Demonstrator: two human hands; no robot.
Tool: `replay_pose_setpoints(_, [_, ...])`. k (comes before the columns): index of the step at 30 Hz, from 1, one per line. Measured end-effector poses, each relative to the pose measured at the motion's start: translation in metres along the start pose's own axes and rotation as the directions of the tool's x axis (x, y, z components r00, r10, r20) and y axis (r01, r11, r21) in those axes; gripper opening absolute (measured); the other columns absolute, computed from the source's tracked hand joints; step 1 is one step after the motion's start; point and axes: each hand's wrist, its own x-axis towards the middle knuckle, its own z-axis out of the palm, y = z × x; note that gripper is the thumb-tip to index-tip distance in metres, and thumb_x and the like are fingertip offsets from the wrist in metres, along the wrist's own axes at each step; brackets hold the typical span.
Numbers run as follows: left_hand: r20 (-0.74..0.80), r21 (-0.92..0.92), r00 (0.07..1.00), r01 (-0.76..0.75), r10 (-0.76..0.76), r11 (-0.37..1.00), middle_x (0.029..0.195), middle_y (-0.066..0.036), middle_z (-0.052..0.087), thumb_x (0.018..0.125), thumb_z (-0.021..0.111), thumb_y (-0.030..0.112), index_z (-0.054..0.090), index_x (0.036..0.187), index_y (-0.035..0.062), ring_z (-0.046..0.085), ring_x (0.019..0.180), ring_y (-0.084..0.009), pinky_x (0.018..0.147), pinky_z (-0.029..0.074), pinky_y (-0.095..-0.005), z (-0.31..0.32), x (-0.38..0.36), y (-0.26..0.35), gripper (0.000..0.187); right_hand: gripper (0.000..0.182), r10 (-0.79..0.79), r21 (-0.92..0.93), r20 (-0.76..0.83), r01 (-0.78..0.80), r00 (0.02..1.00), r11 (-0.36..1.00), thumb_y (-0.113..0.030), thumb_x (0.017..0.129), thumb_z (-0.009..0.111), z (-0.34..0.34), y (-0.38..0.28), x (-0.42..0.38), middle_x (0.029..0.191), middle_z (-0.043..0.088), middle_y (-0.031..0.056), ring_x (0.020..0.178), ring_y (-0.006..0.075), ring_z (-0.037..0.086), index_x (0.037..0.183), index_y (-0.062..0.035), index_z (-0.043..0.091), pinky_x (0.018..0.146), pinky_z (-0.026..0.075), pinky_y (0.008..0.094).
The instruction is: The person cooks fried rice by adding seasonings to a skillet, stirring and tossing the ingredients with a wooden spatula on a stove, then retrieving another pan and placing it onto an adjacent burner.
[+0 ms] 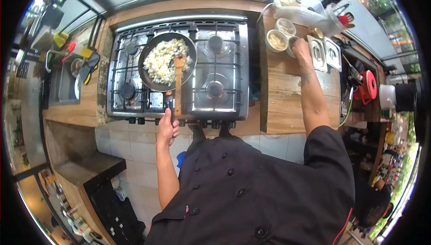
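My left hand [166, 129] is wrapped round the handle of a dark frying pan [194, 52] on the left side of the gas stove. In the pan lie pale, chopped, cooked-looking pieces [164, 63]. A wooden spatula [178, 81] rests with its slotted head in the food and its handle over the pan's rim. Far to the right, my right hand [300, 47] reaches down into a small bowl [291, 53], fingers closed together; whatever they grip is hidden. Beside it stand a white bowl of pale shreds [276, 41] and another small white bowl [286, 26].
Lidded metal containers [318, 53] sit right of my right hand on the wooden counter [287, 97]. Behind them are a clear plastic bin [301, 11] and a utensil holder [332, 20]. A sink [65, 83] is at the left. Another person [375, 204] is at lower right.
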Motion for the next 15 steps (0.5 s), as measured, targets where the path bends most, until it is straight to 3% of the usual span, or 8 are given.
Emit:
replay_pose_setpoints(3, [0.014, -0.034, 1.000, 0.027, -0.026, 0.999, 0.065, 0.004, 0.042, 0.105, 0.051, 0.059, 0.054, 0.098, 0.0142, 0.034, 0.045, -0.0048, 0.038, 0.027, -0.0222, -0.001, 0.001, 0.000, 0.045, 0.016, -0.030, -0.196, -0.116, 0.007, 0.993, 0.981, -0.010, 0.080, 0.068, -0.019, -0.008, -0.005, 0.088, 0.074, 0.0251, 0.087, 0.0404, 0.074, 0.086, 0.0001, 0.078, 0.082, 0.058, 0.0478])
replay_pose_setpoints(7, [0.052, -0.106, 0.998, 0.045, -0.039, 0.993, 0.065, 0.004, 0.043, 0.104, 0.052, 0.058, 0.052, 0.105, 0.0177, 0.034, 0.044, -0.0050, 0.038, 0.027, -0.0227, -0.007, 0.003, -0.004, 0.040, 0.022, 0.045, 0.244, -0.314, 0.035, 0.948, 0.969, -0.019, 0.086, 0.072, -0.049, -0.030, -0.032, 0.083, 0.075, 0.0206, 0.081, 0.0332, 0.076, 0.096, -0.0012, 0.080, 0.076, 0.058, 0.0408])
replay_pose_setpoints(8, [0.045, -0.090, 0.998, 0.042, -0.038, 0.995, 0.065, 0.004, 0.043, 0.104, 0.052, 0.058, 0.052, 0.106, 0.0183, 0.034, 0.044, -0.0051, 0.039, 0.027, -0.0228, -0.011, 0.010, -0.009, 0.040, 0.028, 0.194, 0.474, -0.166, -0.094, 0.967, 0.875, -0.024, 0.087, 0.076, -0.061, -0.054, -0.038, 0.087, 0.078, 0.0140, 0.079, 0.0230, 0.075, 0.104, -0.0021, 0.081, 0.076, 0.057, 0.0356])
replay_pose_setpoints(9, [0.035, -0.101, 0.999, 0.036, -0.033, 0.994, 0.065, 0.004, 0.043, 0.104, 0.052, 0.058, 0.052, 0.106, 0.0183, 0.034, 0.044, -0.0051, 0.039, 0.027, -0.0228, -0.010, 0.009, -0.007, 0.040, 0.028, 0.180, 0.476, -0.164, -0.081, 0.970, 0.875, -0.024, 0.087, 0.076, -0.066, -0.083, -0.040, 0.087, 0.078, 0.0140, 0.079, 0.0230, 0.075, 0.104, -0.0021, 0.081, 0.076, 0.057, 0.0356])
replay_pose_setpoints(11, [0.037, -0.104, 0.998, 0.052, -0.049, 0.993, 0.065, 0.004, 0.043, 0.104, 0.052, 0.058, 0.052, 0.104, 0.0180, 0.033, 0.043, -0.0053, 0.039, 0.028, -0.0230, -0.007, 0.005, -0.005, 0.040, 0.025, 0.013, 0.727, -0.132, 0.088, 0.991, 0.681, -0.018, 0.088, 0.074, -0.071, -0.149, -0.058, 0.095, 0.079, 0.0142, 0.080, 0.0158, 0.073, 0.106, -0.0019, 0.080, 0.075, 0.057, 0.0306])
replay_pose_setpoints(13, [0.054, -0.117, 0.997, 0.057, -0.051, 0.991, 0.064, 0.004, 0.043, 0.105, 0.051, 0.058, 0.053, 0.104, 0.0178, 0.033, 0.043, -0.0057, 0.039, 0.028, -0.0232, -0.010, 0.007, -0.007, 0.041, 0.025, -0.074, 0.724, 0.035, 0.026, 0.997, 0.689, -0.017, 0.089, 0.074, -0.102, -0.255, -0.103, 0.095, 0.079, 0.0120, 0.079, 0.0121, 0.070, 0.107, -0.0016, 0.080, 0.071, 0.055, 0.0291])
replay_pose_setpoints(14, [0.053, -0.105, 0.997, 0.060, -0.054, 0.993, 0.064, 0.004, 0.043, 0.105, 0.051, 0.059, 0.054, 0.106, 0.0177, 0.033, 0.043, -0.0057, 0.039, 0.028, -0.0234, -0.010, 0.007, -0.006, 0.041, 0.025, -0.258, 0.806, -0.054, 0.195, 0.965, 0.559, -0.018, 0.089, 0.075, -0.070, -0.285, -0.104, 0.094, 0.079, 0.0107, 0.077, 0.0134, 0.070, 0.107, -0.0028, 0.080, 0.068, 0.056, 0.0302])
replay_pose_setpoints(15, [0.052, -0.096, 0.997, 0.061, -0.056, 0.993, 0.064, 0.004, 0.044, 0.105, 0.050, 0.059, 0.055, 0.107, 0.0176, 0.033, 0.044, -0.0057, 0.039, 0.028, -0.0235, -0.011, 0.008, -0.006, 0.041, 0.024, -0.278, 0.797, 0.105, 0.087, 0.955, 0.598, -0.014, 0.090, 0.076, -0.079, -0.334, -0.128, 0.093, 0.079, 0.0080, 0.079, 0.0096, 0.068, 0.110, -0.0016, 0.080, 0.070, 0.053, 0.0259])
